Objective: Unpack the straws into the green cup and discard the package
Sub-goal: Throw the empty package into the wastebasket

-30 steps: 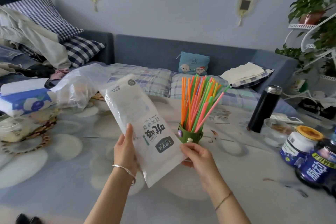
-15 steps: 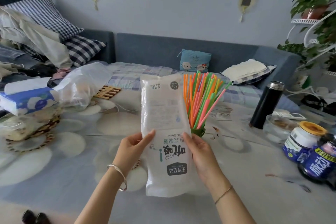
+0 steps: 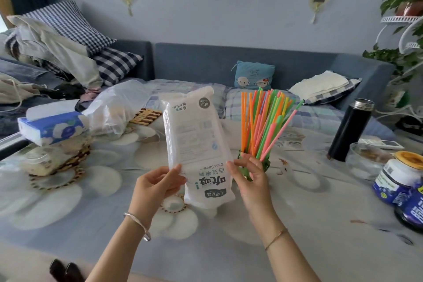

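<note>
The white straw package (image 3: 196, 144) stands upright and upside down, its print inverted, lifted above the worktop (image 3: 297, 224) between both hands, probably so it can be looked over or flattened before it is thrown out. It looks flat and empty, though the film is too cloudy to be sure. The left hand (image 3: 158, 186) pinches its lower left edge, fingers (image 3: 177, 173) closed on the film; the right hand (image 3: 249, 178) rests half-open fingers against the right edge, more steadying than gripping. Just behind the right hand the green cup (image 3: 265, 165) sits on the worktop, mostly hidden, with the coloured straws (image 3: 263, 126) fanned out of it, so unpacking appears done and only discarding remains. No bin shows. A black flask (image 3: 350, 130), a glass bowl (image 3: 364, 160) and blue jars (image 3: 398, 181) crowd the right side; a tissue pack (image 3: 50, 126) and a clear plastic bag (image 3: 114, 107) lie to the left.
</note>
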`<act>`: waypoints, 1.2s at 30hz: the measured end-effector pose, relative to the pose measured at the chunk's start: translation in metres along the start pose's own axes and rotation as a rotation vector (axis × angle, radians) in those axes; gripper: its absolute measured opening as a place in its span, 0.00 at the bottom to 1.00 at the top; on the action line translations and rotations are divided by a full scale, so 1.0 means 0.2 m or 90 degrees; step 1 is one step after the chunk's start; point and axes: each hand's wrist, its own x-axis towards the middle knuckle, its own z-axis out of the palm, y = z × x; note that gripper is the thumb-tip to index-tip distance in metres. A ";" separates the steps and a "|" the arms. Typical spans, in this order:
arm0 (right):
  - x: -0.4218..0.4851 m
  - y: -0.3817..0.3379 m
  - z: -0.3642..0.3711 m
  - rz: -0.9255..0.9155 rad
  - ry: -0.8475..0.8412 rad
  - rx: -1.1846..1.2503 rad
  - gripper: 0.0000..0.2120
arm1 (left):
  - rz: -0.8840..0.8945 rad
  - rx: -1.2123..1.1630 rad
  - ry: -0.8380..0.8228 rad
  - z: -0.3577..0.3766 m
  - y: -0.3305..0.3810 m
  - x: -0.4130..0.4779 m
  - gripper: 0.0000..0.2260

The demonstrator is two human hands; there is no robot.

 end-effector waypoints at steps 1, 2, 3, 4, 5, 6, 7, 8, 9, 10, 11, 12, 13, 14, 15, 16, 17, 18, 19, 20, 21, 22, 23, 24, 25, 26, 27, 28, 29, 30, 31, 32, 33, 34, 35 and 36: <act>0.00 0.01 0.02 -0.001 0.008 -0.011 0.05 | -0.001 -0.020 0.001 -0.01 0.00 0.00 0.08; 0.00 0.02 0.04 -0.003 0.017 -0.025 0.05 | -0.004 -0.047 -0.001 -0.03 0.00 -0.01 0.08; 0.00 0.03 0.06 -0.002 0.023 -0.037 0.05 | -0.004 -0.079 -0.006 -0.04 0.00 -0.01 0.09; 0.00 0.03 0.08 0.002 0.019 -0.032 0.04 | -0.007 -0.114 -0.009 -0.04 0.01 -0.01 0.11; 0.00 0.05 0.10 0.014 0.008 -0.008 0.03 | -0.006 -0.146 -0.011 -0.05 0.01 -0.01 0.13; 0.00 0.06 0.12 0.035 -0.007 0.031 0.03 | -0.006 -0.167 -0.008 -0.06 0.02 -0.01 0.15; -0.01 0.06 0.15 0.066 -0.016 0.068 0.06 | -0.007 -0.176 -0.005 -0.07 0.02 0.00 0.16; -0.01 0.06 0.17 0.088 -0.028 0.093 0.08 | -0.017 -0.178 -0.004 -0.08 0.02 0.00 0.16; -0.02 0.06 0.19 0.096 -0.039 0.105 0.09 | -0.034 -0.177 -0.006 -0.09 0.02 0.01 0.15; -0.02 0.05 0.21 0.098 -0.051 0.121 0.10 | -0.058 -0.176 -0.008 -0.09 0.01 0.01 0.14; -0.03 0.05 0.23 0.106 -0.064 0.142 0.12 | -0.080 -0.176 -0.007 -0.10 0.02 0.01 0.15; -0.03 0.05 0.26 0.119 -0.077 0.175 0.13 | -0.098 -0.177 0.000 -0.11 0.02 0.01 0.17; -0.03 0.05 0.27 0.132 -0.086 0.198 0.15 | -0.107 -0.180 0.003 -0.12 0.02 0.02 0.19; -0.03 0.05 0.28 0.139 -0.095 0.209 0.15 | -0.113 -0.187 0.001 -0.14 0.03 0.01 0.19; -0.04 0.05 0.30 0.146 -0.105 0.206 0.15 | -0.109 -0.189 -0.005 -0.16 0.04 0.01 0.16; -0.04 0.06 0.32 0.150 -0.121 0.208 0.15 | -0.099 -0.183 -0.012 -0.19 0.06 0.00 0.14; -0.05 0.06 0.34 0.157 -0.142 0.209 0.15 | -0.084 -0.173 -0.011 -0.22 0.07 -0.01 0.12; -0.06 0.06 0.36 0.161 -0.163 0.210 0.14 | -0.073 -0.165 0.001 -0.25 0.08 -0.01 0.11; -0.07 0.07 0.38 0.163 -0.187 0.201 0.14 | -0.062 -0.160 0.026 -0.28 0.08 -0.02 0.10; -0.10 0.08 0.42 0.163 -0.222 0.183 0.13 | -0.053 -0.162 0.068 -0.34 0.09 -0.03 0.08; -0.11 0.10 0.45 0.154 -0.253 0.146 0.11 | -0.047 -0.166 0.115 -0.40 0.08 -0.04 0.06; -0.14 0.12 0.49 0.136 -0.284 0.104 0.11 | -0.047 -0.176 0.170 -0.48 0.08 -0.06 0.05; -0.16 0.15 0.52 0.114 -0.313 0.062 0.10 | -0.046 -0.187 0.225 -0.56 0.07 -0.07 0.05; -0.20 0.19 0.56 0.095 -0.343 0.022 0.10 | -0.042 -0.191 0.278 -0.67 0.06 -0.10 0.06; -0.23 0.23 0.59 0.067 -0.367 -0.030 0.10 | -0.038 -0.186 0.320 -0.77 0.04 -0.12 0.07; -0.27 0.26 0.62 0.032 -0.395 -0.093 0.10 | -0.037 -0.180 0.358 -0.86 0.02 -0.17 0.08; -0.29 0.29 0.64 -0.011 -0.418 -0.161 0.11 | -0.039 -0.171 0.393 -0.95 0.00 -0.21 0.09; -0.33 0.31 0.67 -0.058 -0.436 -0.217 0.12 | -0.045 -0.170 0.430 -1.03 -0.04 -0.27 0.09; -0.35 0.32 0.68 -0.105 -0.446 -0.260 0.14 | -0.054 -0.166 0.455 -1.10 -0.07 -0.33 0.08; -0.37 0.33 0.70 -0.148 -0.458 -0.294 0.17 | -0.068 -0.160 0.482 -1.16 -0.11 -0.39 0.05; -0.39 0.33 0.72 -0.177 -0.468 -0.329 0.20 | -0.084 -0.148 0.506 -1.21 -0.15 -0.44 0.03; -0.42 0.35 0.74 -0.199 -0.482 -0.362 0.24 | -0.100 -0.139 0.534 -1.26 -0.20 -0.51 0.03; -0.43 0.36 0.76 -0.222 -0.490 -0.400 0.27 | -0.112 -0.126 0.556 -1.30 -0.25 -0.56 0.06; -0.46 0.38 0.77 -0.240 -0.504 -0.440 0.30 | -0.122 -0.122 0.572 -1.33 -0.31 -0.62 0.08; -0.48 0.39 0.78 -0.251 -0.521 -0.480 0.32 | -0.132 -0.124 0.582 -1.36 -0.36 -0.67 0.09; -0.49 0.41 0.78 -0.267 -0.533 -0.524 0.34 | -0.143 -0.139 0.588 -1.37 -0.41 -0.71 0.08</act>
